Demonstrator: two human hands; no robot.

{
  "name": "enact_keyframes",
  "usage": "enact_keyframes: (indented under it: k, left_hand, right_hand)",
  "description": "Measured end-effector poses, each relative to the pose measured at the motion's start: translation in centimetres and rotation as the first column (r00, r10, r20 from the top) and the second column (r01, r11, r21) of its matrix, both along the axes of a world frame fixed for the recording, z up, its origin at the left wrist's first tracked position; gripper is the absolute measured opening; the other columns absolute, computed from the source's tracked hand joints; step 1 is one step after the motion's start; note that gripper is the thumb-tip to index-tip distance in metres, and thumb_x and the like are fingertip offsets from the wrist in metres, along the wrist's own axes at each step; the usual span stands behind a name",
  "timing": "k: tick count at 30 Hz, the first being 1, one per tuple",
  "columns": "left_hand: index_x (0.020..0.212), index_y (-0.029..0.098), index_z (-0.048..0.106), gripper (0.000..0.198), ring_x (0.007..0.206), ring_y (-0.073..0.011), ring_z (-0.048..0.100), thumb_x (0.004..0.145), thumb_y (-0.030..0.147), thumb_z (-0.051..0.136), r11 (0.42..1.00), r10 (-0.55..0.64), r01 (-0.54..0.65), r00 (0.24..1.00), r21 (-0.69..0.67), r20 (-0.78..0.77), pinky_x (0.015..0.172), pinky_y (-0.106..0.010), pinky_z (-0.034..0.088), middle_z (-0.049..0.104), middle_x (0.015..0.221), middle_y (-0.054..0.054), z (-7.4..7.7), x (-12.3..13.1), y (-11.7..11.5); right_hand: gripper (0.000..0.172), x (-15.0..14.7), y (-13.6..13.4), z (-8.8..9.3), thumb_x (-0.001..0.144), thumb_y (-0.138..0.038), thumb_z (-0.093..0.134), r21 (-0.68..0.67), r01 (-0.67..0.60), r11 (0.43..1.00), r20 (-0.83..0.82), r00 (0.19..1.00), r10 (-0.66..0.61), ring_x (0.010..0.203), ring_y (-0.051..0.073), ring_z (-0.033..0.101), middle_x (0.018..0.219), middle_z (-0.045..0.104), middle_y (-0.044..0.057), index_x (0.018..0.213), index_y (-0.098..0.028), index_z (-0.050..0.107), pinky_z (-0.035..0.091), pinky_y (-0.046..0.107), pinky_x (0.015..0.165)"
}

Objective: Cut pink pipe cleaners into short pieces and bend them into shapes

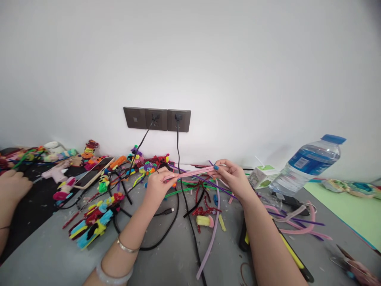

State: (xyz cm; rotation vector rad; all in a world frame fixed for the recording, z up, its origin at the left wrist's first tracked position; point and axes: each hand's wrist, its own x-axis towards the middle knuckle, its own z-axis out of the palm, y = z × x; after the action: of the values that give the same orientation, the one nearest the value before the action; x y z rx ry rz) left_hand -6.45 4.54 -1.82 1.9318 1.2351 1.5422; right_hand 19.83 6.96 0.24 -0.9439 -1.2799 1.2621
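1. We see the pink pipe cleaner (193, 172) stretched nearly level between both hands, up off the grey table (178, 262)
2. Left hand (157, 184): fingertips pinched together on the stem's left end, wrist bent up; a bracelet (126, 248) sits lower on that forearm
3. Right hand (233, 178): thumb and forefinger clamped on the stem's right end, the other fingers curled loosely behind
4. Thin purple stems (205, 182) cross just under the pink one and run out past the right-hand fingers
5. Below the gap between the fingers: black cables (178, 151) dropping from the wall sockets (157, 119), red twisted bits, and a lilac pipe cleaner (212, 234) trailing towards us
6. Left of the left-hand fingers: a pile of finished pipe-cleaner figures (92, 220) and a phone (93, 172) lying flat
7. Right of the right-hand fingers: a small carton (263, 176) just beside, then a water bottle (309, 163) leaning over, then a green mat (354, 210)
8. Well apart on the far left, another person's hand (12, 184) rests on a dark surface; we cannot tell whether it holds anything
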Motion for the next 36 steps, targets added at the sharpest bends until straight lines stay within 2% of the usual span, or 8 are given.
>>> enact_keyframes:
  k: [7,11,16,20,24,27,31,36]
  left_hand:
    - [0.075,0.019,0.077,0.015,0.065,-0.0141,0.061,0.082,0.018,0.064,0.995,-0.089,0.078,0.977,-0.061,-0.194,0.059,-0.024,0.045,0.067,0.073,-0.003,0.5,-0.6,-0.1]
    - [0.078,0.019,0.077,0.015,0.066,-0.0145,0.061,0.084,0.02,0.064,0.99,-0.134,0.122,0.97,-0.07,-0.202,0.061,-0.025,0.045,0.067,0.074,-0.004,0.7,-1.1,0.0]
    - [0.082,0.021,0.077,0.011,0.073,-0.0156,0.062,0.08,0.021,0.066,0.994,-0.091,0.086,0.994,-0.074,-0.058,0.063,-0.025,0.048,0.068,0.079,-0.004,0.9,-1.0,0.1]
    - [0.08,0.018,0.073,0.01,0.051,-0.0085,0.047,0.077,0.025,0.068,0.971,-0.024,0.066,0.983,-0.232,0.181,0.046,-0.02,0.037,0.064,0.071,0.0,1.0,0.1,-0.2]
    - [0.084,0.015,0.07,0.026,0.051,-0.0071,0.049,0.07,0.036,0.075,0.94,0.048,0.147,0.836,-0.309,0.546,0.046,-0.02,0.041,0.063,0.07,0.0,1.5,1.4,-0.7]
    - [0.085,0.015,0.069,0.033,0.048,-0.005,0.045,0.065,0.039,0.08,0.931,0.082,0.194,0.714,-0.31,0.695,0.047,-0.02,0.042,0.064,0.071,0.0,2.0,1.9,-0.9]
    - [0.088,0.016,0.072,0.036,0.051,-0.0043,0.044,0.061,0.035,0.083,0.919,0.075,0.246,0.657,-0.308,0.75,0.048,-0.02,0.041,0.069,0.08,-0.002,2.2,2.1,-1.0]
    - [0.091,0.014,0.076,0.036,0.051,-0.0074,0.046,0.065,0.039,0.08,0.889,-0.002,0.277,0.799,-0.365,0.601,0.049,-0.022,0.04,0.066,0.069,-0.002,1.3,2.5,-1.2]
  right_hand:
    - [0.041,-0.2,0.2,-0.3,0.069,-0.058,0.079,0.062,0.029,0.998,0.125,0.991,-0.037,0.068,0.022,0.073,0.071,0.075,0.004,0.081,-0.022,0.062,0.059,0.034,0.07]
    - [0.039,-0.7,0.1,-0.1,0.07,-0.056,0.078,0.101,0.063,0.993,0.156,0.985,-0.078,0.072,0.024,0.073,0.072,0.075,0.004,0.08,-0.023,0.061,0.058,0.036,0.07]
    - [0.038,-0.7,0.2,-0.2,0.068,-0.055,0.08,0.075,0.082,0.994,0.114,0.989,-0.09,0.073,0.026,0.074,0.071,0.076,0.006,0.079,-0.022,0.064,0.058,0.036,0.068]
    - [0.041,-0.5,0.4,-0.3,0.063,-0.055,0.084,0.036,0.101,0.994,0.064,0.993,-0.103,0.069,0.025,0.074,0.069,0.076,0.006,0.077,-0.02,0.067,0.059,0.033,0.063]
    - [0.041,-0.6,0.3,-0.1,0.061,-0.053,0.085,-0.019,0.021,1.0,0.049,0.999,-0.02,0.067,0.021,0.074,0.069,0.076,0.006,0.076,-0.019,0.068,0.059,0.029,0.062]
    - [0.039,-0.9,0.1,0.1,0.062,-0.051,0.085,-0.053,-0.052,0.997,0.06,0.997,0.056,0.068,0.021,0.075,0.074,0.078,0.007,0.076,-0.019,0.068,0.059,0.028,0.062]
    - [0.038,-1.4,-0.1,0.1,0.064,-0.049,0.085,-0.072,-0.093,0.993,0.061,0.993,0.097,0.071,0.021,0.075,0.075,0.078,0.007,0.078,-0.019,0.067,0.059,0.026,0.06]
    - [0.035,-2.6,-0.4,0.1,0.068,-0.047,0.083,-0.074,-0.119,0.99,0.032,0.992,0.122,0.071,0.02,0.075,0.077,0.078,0.007,0.079,-0.019,0.065,0.058,0.026,0.062]
